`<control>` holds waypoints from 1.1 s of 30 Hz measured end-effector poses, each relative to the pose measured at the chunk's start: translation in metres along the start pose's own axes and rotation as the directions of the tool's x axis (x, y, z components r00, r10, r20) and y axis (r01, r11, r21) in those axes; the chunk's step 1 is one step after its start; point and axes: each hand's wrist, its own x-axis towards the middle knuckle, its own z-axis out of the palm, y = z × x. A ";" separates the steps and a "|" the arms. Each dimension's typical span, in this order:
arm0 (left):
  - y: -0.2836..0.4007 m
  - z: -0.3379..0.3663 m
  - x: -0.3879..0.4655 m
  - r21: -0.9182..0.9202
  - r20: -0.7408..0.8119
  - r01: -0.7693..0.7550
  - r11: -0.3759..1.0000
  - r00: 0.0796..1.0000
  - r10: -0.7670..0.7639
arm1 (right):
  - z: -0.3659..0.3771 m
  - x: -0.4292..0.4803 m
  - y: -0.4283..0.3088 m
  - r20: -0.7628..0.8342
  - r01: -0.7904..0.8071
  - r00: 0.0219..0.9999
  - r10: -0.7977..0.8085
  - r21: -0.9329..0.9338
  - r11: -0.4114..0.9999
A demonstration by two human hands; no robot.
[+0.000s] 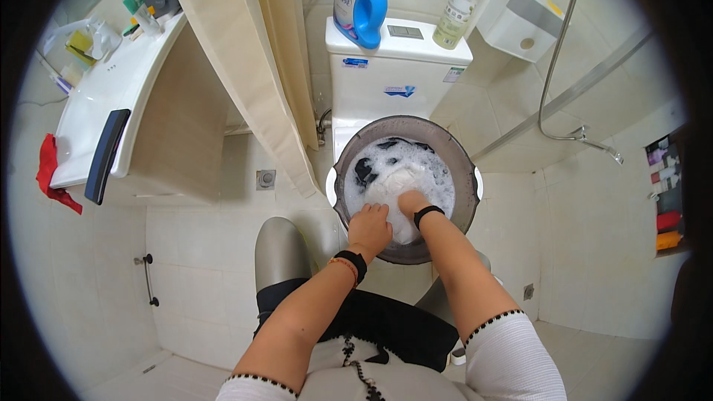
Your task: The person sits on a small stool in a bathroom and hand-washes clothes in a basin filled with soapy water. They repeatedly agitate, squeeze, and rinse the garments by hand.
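Observation:
A round grey-brown plastic basin of sudsy water rests on the toilet in front of me. White wet cloth bulges up through the foam, and patches of dark cloth show at the left and far side. My left hand lies on the white cloth near the basin's near left rim, its fingers bent; whether they grip the cloth is unclear. To its right, my right hand presses into the cloth and suds, with its fingers hidden.
On the toilet tank stand a blue detergent bottle and a pump bottle. A beige curtain hangs at left, beside a washbasin counter with a phone and red cloth on its edge. A shower hose hangs right.

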 end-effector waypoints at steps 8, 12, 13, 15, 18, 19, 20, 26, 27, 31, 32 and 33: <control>-0.002 0.003 -0.002 -0.017 -0.030 0.001 1.000 1.000 -0.001 | -0.008 0.000 0.004 -0.079 -0.065 0.994 0.073 0.096 0.993; -0.002 0.004 -0.005 -0.047 -0.065 -0.005 0.999 0.998 0.002 | -0.028 -0.022 0.007 -0.317 0.099 0.948 0.041 0.415 0.904; -0.002 0.004 -0.004 -0.040 -0.061 -0.005 0.999 0.998 0.003 | -0.037 -0.029 0.011 -0.378 0.172 0.926 0.021 0.469 0.866; -0.002 0.003 -0.004 -0.019 -0.026 0.003 1.000 1.000 -0.003 | -0.055 -0.046 0.020 -0.460 0.271 0.888 0.013 0.545 0.794; -0.001 0.001 -0.001 0.012 0.028 0.019 1.000 0.999 -0.019 | -0.069 -0.073 0.024 -0.420 0.291 0.891 0.173 0.820 0.494; -0.001 0.001 -0.001 0.016 0.029 0.016 1.000 0.999 -0.016 | -0.070 -0.078 0.024 -0.381 0.270 0.909 0.171 0.849 0.454; -0.001 0.000 -0.001 0.025 0.042 0.021 0.999 0.999 -0.022 | -0.069 -0.083 0.024 -0.354 0.269 0.923 0.152 0.875 0.403; -0.002 0.000 -0.001 -0.004 0.042 0.019 1.000 0.999 -0.019 | -0.031 -0.082 0.007 -0.098 -0.085 0.981 0.168 0.561 0.824; -0.002 0.000 -0.001 -0.037 -0.011 0.001 0.999 1.000 -0.002 | -0.026 -0.080 0.004 -0.163 -0.014 0.980 0.116 0.523 0.852; -0.001 0.000 -0.002 -0.093 -0.115 -0.029 0.995 0.993 0.018 | -0.023 -0.065 -0.017 -0.030 -0.060 0.997 0.073 0.305 0.950; -0.001 -0.001 -0.002 -0.092 -0.114 -0.026 0.995 0.993 0.015 | -0.024 -0.061 -0.022 0.032 -0.101 0.995 0.096 0.273 0.957; -0.001 -0.001 -0.002 -0.097 -0.108 -0.024 0.995 0.994 0.014 | -0.025 -0.056 -0.029 0.113 -0.160 0.984 0.137 0.229 0.960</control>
